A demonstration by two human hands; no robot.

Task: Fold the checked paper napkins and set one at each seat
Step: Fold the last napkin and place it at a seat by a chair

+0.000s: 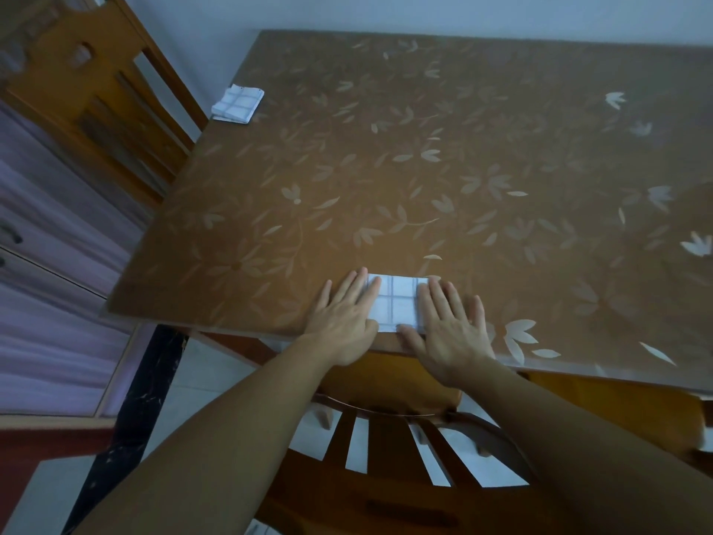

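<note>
Both forearms reach forward, left hand (344, 315) and right hand (447, 327) lying flat (fingers straight, palms down).

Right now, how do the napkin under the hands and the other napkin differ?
The near napkin is pressed under the left hand and right hand; the far napkin lies untouched. The near napkin lies at the near edge; the far napkin at the left edge. Both are white, checked, folded.

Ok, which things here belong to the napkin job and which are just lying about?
Job: near napkin, far napkin, left hand, right hand, table, near chair, left chair.
Not the job: drawers, wall.
</note>
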